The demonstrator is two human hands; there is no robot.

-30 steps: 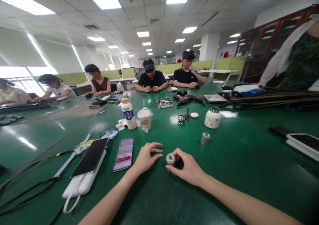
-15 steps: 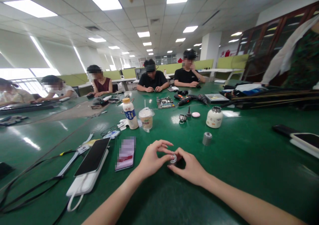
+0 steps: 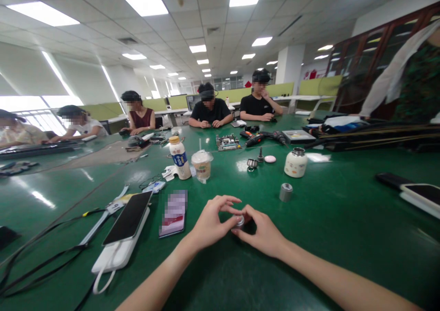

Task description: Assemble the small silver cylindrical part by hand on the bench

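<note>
A small silver metal cylinder (image 3: 239, 222) stands on the green table between my hands. My right hand (image 3: 264, 230) is closed round it, thumb on the near side and index finger on the far side. The thumb of my left hand (image 3: 213, 221) rests on its top, and the left fingers reach over it from the left. Beyond my right hand stands a second silver cylinder (image 3: 285, 192), touched by neither hand. Left of my left hand lies a purple-screened phone (image 3: 173, 212).
A bottle (image 3: 180, 158), a lidded cup (image 3: 201, 165) and a cream jar (image 3: 295, 163) stand farther back. A black phone on a white power bank (image 3: 120, 251) lies left, beside cables. Circuit board (image 3: 228, 142) and drills (image 3: 256, 139) lie beyond. Several people sit across the table.
The left thumb has shifted slightly over the top of the small cylinder. My right hand keeps its hold, and the objects on the table have stayed in place.
</note>
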